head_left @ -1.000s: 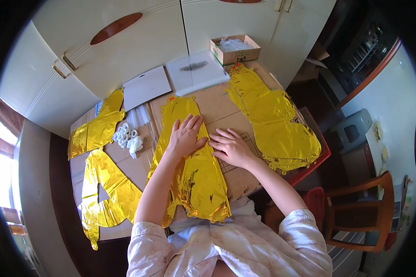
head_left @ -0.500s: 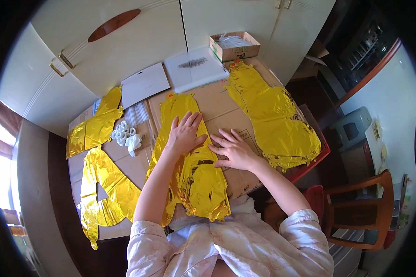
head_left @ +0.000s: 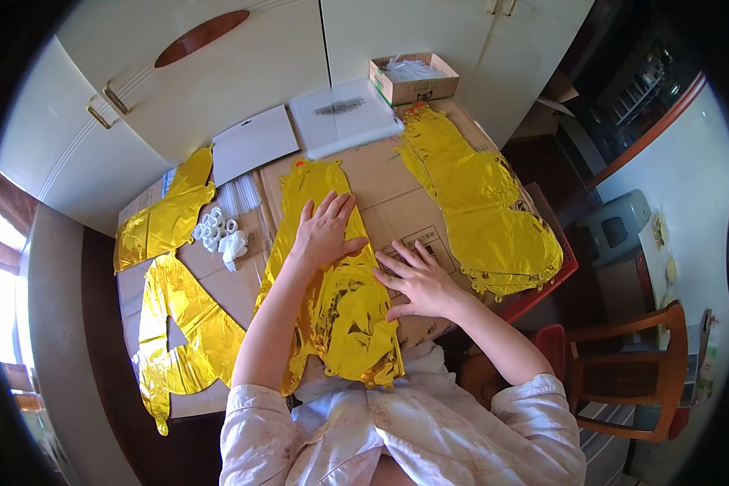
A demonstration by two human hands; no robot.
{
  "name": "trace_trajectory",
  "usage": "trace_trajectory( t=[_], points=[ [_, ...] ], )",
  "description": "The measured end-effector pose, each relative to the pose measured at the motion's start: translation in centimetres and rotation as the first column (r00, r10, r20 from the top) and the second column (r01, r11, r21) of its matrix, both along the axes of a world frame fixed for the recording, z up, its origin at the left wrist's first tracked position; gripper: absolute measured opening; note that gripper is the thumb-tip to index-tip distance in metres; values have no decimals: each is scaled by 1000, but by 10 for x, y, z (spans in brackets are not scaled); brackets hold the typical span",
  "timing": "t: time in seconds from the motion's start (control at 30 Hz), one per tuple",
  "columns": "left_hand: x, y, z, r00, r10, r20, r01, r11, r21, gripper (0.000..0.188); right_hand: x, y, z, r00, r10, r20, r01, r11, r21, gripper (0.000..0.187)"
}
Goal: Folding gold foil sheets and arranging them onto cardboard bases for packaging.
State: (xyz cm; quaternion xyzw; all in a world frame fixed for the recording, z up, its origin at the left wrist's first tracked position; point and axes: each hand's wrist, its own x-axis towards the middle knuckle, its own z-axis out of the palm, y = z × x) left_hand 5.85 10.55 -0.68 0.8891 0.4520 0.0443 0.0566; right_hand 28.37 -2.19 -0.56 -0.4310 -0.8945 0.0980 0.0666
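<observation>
Flat gold foil balloons (head_left: 356, 324) lie in front of me, reaching from the middle of the table to its near edge. My left hand (head_left: 326, 231) rests spread on their upper part, palm down. Beside their right edge, my right hand (head_left: 419, 279) has its fingers stretched out, the fingertips at the foil's rim and the rest over cardboard. On the right lies a stack of gold foil balloons (head_left: 482, 202). To the left are an A-shaped gold foil balloon (head_left: 190, 324) and another gold foil balloon (head_left: 170, 215) above it.
White ribbon rolls (head_left: 213, 229) sit left of centre near a crumpled white piece (head_left: 234, 249). At the back are a white card (head_left: 255, 144), a clear plastic packet (head_left: 344, 121) and an open cardboard box (head_left: 413, 85). A wooden chair (head_left: 672, 364) stands right. Cardboard (head_left: 389, 182) covers the table.
My right hand has slid a little right and down, off the foil toward the bare cardboard. The left hand stays nearly in place.
</observation>
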Motion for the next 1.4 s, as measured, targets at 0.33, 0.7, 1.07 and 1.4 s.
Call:
trace_trajectory(
  t=[0.33, 0.7, 1.07, 1.4],
  points=[
    [0, 0, 1, 1000, -6, -8, 6, 1000, -6, 98, -1, -13, 12, 997, 13, 71, -9, 998, -57, 99],
    [0, -1, 4, 1000, -3, -4, 3, 999, -37, 108, 13, -46, -4, 966, 97, -240, -79, 993, 86, 51],
    [-2, 2, -1, 999, 0, 33, 2, 998, -65, 109, -33, -113, -3, 934, -74, -351, 132, 981, 144, 41],
    [-1, 3, 0, 999, -7, 35, 10, 997, -74, 106, -34, -117, -16, 953, -71, -294, 123, 979, 163, 37]
  ],
)
